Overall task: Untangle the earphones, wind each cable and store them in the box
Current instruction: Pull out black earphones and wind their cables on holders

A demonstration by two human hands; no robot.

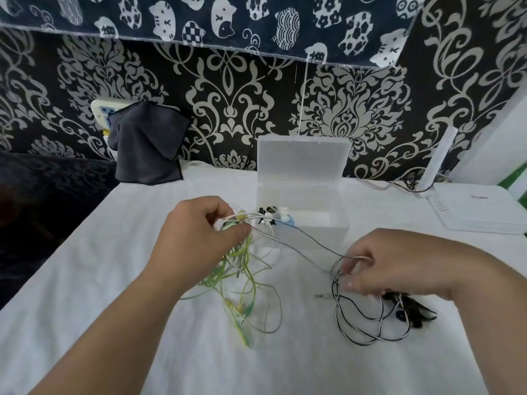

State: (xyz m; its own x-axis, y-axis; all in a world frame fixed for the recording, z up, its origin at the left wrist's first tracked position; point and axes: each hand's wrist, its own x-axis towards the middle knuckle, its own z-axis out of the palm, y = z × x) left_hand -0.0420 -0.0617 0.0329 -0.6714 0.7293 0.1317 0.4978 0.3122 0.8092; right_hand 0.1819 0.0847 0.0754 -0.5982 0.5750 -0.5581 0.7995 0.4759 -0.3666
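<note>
My left hand (199,228) is closed on a raised tangle of green, yellow and white earphone cables (242,283) that hangs down onto the white cloth. My right hand (385,262) pinches a black-and-white striped cable (359,317), whose loops lie on the cloth below it beside its dark earbuds (410,309). One strand of the striped cable runs taut from my right hand up to the tangle in my left. Behind stands the clear plastic box (330,226) with its lid (302,161) upright. Black, white and blue earbuds (273,216) sit at the box's left front corner.
A white cloth (142,280) covers the table. A dark grey cloth (148,146) hangs over a wall socket at the back left. A white router (482,209) with an antenna sits at the back right. The table's left edge drops to a dark floor.
</note>
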